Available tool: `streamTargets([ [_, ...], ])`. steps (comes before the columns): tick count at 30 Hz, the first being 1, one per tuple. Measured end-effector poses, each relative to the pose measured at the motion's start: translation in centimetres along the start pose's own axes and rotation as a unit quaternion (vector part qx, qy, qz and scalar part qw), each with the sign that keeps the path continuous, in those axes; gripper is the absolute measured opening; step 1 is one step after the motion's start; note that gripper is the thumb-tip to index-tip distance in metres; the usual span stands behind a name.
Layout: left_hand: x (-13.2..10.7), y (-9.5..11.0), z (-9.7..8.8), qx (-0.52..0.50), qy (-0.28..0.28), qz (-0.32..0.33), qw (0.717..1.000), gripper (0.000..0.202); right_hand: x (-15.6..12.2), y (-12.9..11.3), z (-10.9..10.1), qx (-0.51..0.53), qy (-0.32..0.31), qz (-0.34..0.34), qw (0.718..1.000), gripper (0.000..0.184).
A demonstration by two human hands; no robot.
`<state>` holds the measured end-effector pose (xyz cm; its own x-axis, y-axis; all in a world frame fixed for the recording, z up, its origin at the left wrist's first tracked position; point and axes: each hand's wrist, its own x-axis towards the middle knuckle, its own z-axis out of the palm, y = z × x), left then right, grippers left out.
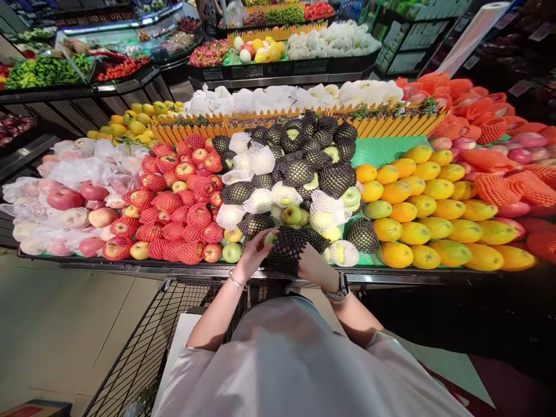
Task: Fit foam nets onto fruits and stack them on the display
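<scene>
A green apple in a black foam net is held between both my hands at the front edge of the fruit stand. My left hand grips its left side, where green skin shows. My right hand is closed round the net's right side. Behind them lies a pile of green apples in black and white nets.
Red netted apples lie to the left, with pink bagged apples beyond. Oranges and yellow fruit lie to the right. A wire shopping cart stands below my left arm. More produce stands fill the back.
</scene>
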<state>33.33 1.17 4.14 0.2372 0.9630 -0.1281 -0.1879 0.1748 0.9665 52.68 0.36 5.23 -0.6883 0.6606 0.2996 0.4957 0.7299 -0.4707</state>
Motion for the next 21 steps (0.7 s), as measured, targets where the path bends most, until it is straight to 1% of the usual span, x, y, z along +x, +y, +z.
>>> streamTargets([
  [2, -0.7, -0.5, 0.0, -0.004, 0.01, -0.004, 1.0, 0.049, 0.8, -0.4, 0.2, 0.006, -0.008, 0.017, 1.0, 0.04],
  [4, -1.4, -0.9, 0.1, 0.008, 0.007, 0.01, 1.0, 0.056, 1.2, -0.6, 0.7, -0.005, -0.023, 0.047, 0.999, 0.036],
  [7, -1.9, -1.3, 0.3, 0.09, 0.017, 0.048, 0.995, 0.067, 1.2, -0.8, 1.3, -0.037, -0.062, 0.097, 0.993, 0.028],
  [8, -1.9, -1.5, 0.4, 0.098, 0.024, 0.044, 0.994, 0.07, 1.0, -0.8, 1.4, -0.039, -0.067, 0.11, 0.991, 0.025],
  [9, -1.8, -1.8, 0.4, 0.081, 0.034, 0.027, 0.996, 0.071, 0.8, -0.9, 1.4, -0.032, -0.064, 0.12, 0.99, 0.023],
  [10, -1.7, -2.0, 0.3, 0.045, 0.044, 0.004, 0.998, 0.069, 0.5, -1.0, 1.2, -0.016, -0.048, 0.126, 0.991, 0.022],
  [11, -1.6, -2.2, 0.2, 0.005, 0.053, -0.018, 0.998, 0.067, 0.0, -1.2, 1.1, 0.008, -0.016, 0.13, 0.991, 0.023],
  [13, -1.2, -2.6, 0.0, -0.061, 0.079, -0.056, 0.993, 0.062, -1.0, -1.5, 0.8, 0.066, 0.092, 0.134, 0.985, 0.028],
  [15, -0.9, -2.7, 0.0, -0.095, 0.092, -0.086, 0.987, 0.057, -1.8, -1.9, 0.7, 0.103, 0.224, 0.137, 0.959, 0.028],
  [16, -0.8, -2.7, 0.1, -0.106, 0.089, -0.098, 0.986, 0.056, -2.1, -2.0, 0.7, 0.106, 0.276, 0.136, 0.946, 0.028],
  [17, -0.8, -2.6, 0.3, -0.118, 0.081, -0.109, 0.984, 0.055, -2.2, -2.2, 0.8, 0.103, 0.307, 0.134, 0.937, 0.027],
  [18, -0.8, -2.5, 0.6, -0.128, 0.069, -0.118, 0.982, 0.055, -2.3, -2.3, 0.7, 0.099, 0.312, 0.132, 0.936, 0.029],
  [19, -0.8, -2.5, 0.9, -0.135, 0.056, -0.127, 0.981, 0.055, -2.2, -2.4, 0.7, 0.098, 0.295, 0.129, 0.942, 0.034],
  [21, -1.0, -2.5, 1.6, -0.159, 0.031, -0.155, 0.975, 0.056, -1.9, -2.5, 0.5, 0.111, 0.233, 0.127, 0.958, 0.046],
])
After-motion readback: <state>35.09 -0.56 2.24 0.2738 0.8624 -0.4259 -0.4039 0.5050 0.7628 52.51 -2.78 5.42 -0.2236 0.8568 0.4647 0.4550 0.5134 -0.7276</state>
